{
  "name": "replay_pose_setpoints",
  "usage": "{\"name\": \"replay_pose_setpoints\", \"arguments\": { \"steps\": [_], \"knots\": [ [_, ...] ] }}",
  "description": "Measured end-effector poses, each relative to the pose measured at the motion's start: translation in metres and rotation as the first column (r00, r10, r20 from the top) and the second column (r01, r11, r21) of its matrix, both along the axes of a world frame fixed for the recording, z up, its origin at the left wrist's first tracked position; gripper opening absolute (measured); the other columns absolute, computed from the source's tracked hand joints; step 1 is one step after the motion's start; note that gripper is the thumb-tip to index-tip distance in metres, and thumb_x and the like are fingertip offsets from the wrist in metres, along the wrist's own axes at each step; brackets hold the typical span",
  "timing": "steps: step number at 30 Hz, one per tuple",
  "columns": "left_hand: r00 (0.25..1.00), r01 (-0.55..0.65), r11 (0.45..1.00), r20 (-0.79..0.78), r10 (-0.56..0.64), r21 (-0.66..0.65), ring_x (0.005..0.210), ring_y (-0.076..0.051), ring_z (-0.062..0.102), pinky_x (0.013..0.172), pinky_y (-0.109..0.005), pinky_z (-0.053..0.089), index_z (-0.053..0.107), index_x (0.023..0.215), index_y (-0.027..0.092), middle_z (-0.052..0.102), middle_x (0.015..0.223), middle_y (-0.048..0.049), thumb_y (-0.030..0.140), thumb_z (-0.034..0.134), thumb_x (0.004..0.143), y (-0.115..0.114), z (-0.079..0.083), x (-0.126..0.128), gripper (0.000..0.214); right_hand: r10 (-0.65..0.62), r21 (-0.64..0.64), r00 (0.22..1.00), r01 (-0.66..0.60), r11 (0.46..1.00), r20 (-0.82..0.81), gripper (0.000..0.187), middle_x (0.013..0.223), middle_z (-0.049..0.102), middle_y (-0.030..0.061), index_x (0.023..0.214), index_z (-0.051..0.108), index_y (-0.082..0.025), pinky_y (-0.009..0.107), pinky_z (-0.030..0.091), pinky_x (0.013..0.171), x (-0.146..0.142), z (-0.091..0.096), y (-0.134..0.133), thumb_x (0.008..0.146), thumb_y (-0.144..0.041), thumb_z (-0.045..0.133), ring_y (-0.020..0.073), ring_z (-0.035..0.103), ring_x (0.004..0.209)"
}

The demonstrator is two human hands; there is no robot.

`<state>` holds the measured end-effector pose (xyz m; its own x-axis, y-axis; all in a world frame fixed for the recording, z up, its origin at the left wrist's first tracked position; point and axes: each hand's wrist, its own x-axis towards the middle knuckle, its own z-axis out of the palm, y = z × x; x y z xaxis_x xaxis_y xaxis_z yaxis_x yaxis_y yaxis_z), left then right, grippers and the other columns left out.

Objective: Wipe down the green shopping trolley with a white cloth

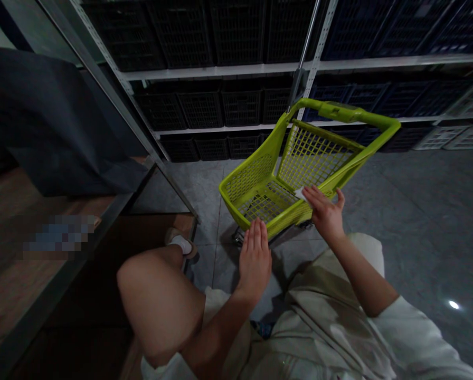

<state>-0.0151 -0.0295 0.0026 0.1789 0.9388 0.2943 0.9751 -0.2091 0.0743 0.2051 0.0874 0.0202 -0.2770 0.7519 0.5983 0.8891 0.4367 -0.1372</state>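
Note:
A lime-green plastic shopping cart [256,163] with lattice sides stands on the floor in front of me, its handle toward the back right. My right hand [327,214] is at the cart's near side rim, with a small white wipe [300,193] showing under its fingertips. Most of the wipe is hidden by the fingers, so whether it is paper or cloth I cannot tell. At the cart's lower front corner, my left hand [256,258] lies with fingers stretched out and close together, its fingertips at the rim. Nothing shows in it.
White metal shelving [220,71] behind the cart carries rows of black crates [242,105] and blue crates [367,100]. To my left stands a metal-framed wooden table [26,287] with a dark cloth [74,132] hanging over it. Grey tiles [418,211] cover the floor.

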Motion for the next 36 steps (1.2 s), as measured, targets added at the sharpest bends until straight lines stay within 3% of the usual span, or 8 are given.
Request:
{"name": "replay_pose_setpoints", "arguments": {
  "steps": [4,11,16,19,24,27,32,36],
  "knots": [
    [1.0,-0.003,1.0,0.0,0.003,-0.006,0.152,-0.027,0.027,0.122,-0.043,0.034,0.024,0.155,0.001,0.032,0.161,-0.0213,0.015,0.048,0.092,0.0,-0.003,0.002,0.069,-0.035,-0.031,0.999,0.034,0.999,-0.027,0.073,0.145,0.058,0.0081,0.142,0.051,-0.024,0.057,0.013,0.12,-0.03,-0.005,-0.024,0.074,-0.001,0.043,0.0237,0.05,0.138],
    [1.0,-0.018,1.0,-0.01,0.018,0.01,0.151,-0.028,0.028,0.122,-0.043,0.033,0.027,0.154,0.0,0.033,0.16,-0.0215,0.016,0.046,0.093,0.0,0.0,-0.002,0.066,0.36,-0.101,0.93,-0.352,0.931,0.078,0.074,0.149,0.054,0.0069,0.15,0.04,-0.025,0.05,0.008,0.123,-0.069,-0.008,-0.065,0.08,-0.001,0.039,0.0175,0.047,0.14],
    [1.0,0.01,1.0,0.003,-0.01,-0.013,0.151,-0.028,0.029,0.121,-0.043,0.035,0.025,0.155,0.001,0.032,0.161,-0.0204,0.017,0.045,0.094,0.0,0.003,-0.001,0.067,0.108,0.012,0.994,-0.108,0.994,0.006,0.075,0.141,0.062,0.0053,0.146,0.047,-0.031,0.059,0.007,0.12,-0.005,-0.005,-0.005,0.077,-0.001,0.042,0.0238,0.052,0.137],
    [1.0,0.007,1.0,0.019,-0.007,-0.008,0.151,-0.028,0.029,0.12,-0.044,0.036,0.023,0.156,0.004,0.032,0.162,-0.0196,0.016,0.045,0.093,0.001,0.001,0.001,0.068,-0.05,0.03,0.995,0.053,0.998,-0.082,0.079,0.139,0.063,0.0064,0.145,0.048,-0.031,0.062,0.008,0.119,-0.011,-0.008,-0.004,0.073,-0.001,0.044,0.0265,0.052,0.136],
    [1.0,-0.016,1.0,0.025,0.016,0.016,0.151,-0.028,0.029,0.12,-0.045,0.035,0.02,0.157,0.004,0.034,0.16,-0.021,0.015,0.047,0.091,0.003,-0.003,-0.001,0.072,0.168,-0.069,0.985,-0.169,0.983,-0.022,0.079,0.148,0.055,0.0072,0.15,0.042,-0.026,0.051,0.009,0.123,-0.075,-0.012,-0.062,0.075,-0.001,0.042,0.0202,0.048,0.14],
    [1.0,-0.012,1.0,0.015,0.011,0.008,0.151,-0.027,0.029,0.121,-0.044,0.034,0.023,0.156,0.004,0.034,0.161,-0.0199,0.016,0.047,0.092,0.002,-0.001,-0.003,0.07,0.331,-0.101,0.942,-0.325,0.94,0.052,0.074,0.148,0.055,0.0068,0.149,0.044,-0.026,0.049,0.009,0.123,-0.068,-0.01,-0.061,0.079,-0.001,0.039,0.0183,0.049,0.139],
    [1.0,0.013,1.0,-0.005,-0.013,-0.014,0.151,-0.026,0.029,0.121,-0.041,0.033,0.025,0.155,0.001,0.033,0.161,-0.0204,0.017,0.046,0.093,0.001,0.002,-0.002,0.067,0.002,-0.011,0.998,-0.003,1.0,-0.055,0.07,0.14,0.063,0.0053,0.14,0.054,-0.029,0.06,0.006,0.12,-0.008,-0.005,-0.008,0.076,-0.002,0.042,0.0243,0.054,0.135],
    [1.0,0.025,1.0,0.009,-0.025,0.001,0.151,-0.027,0.03,0.121,-0.043,0.035,0.025,0.155,0.004,0.034,0.161,-0.0191,0.016,0.047,0.092,0.002,0.0,0.001,0.068,-0.022,-0.033,0.996,0.019,0.999,-0.089,0.076,0.142,0.061,0.0064,0.143,0.052,-0.028,0.059,0.011,0.121,-0.035,-0.007,-0.027,0.072,-0.001,0.044,0.0244,0.053,0.136]
  ]
}}
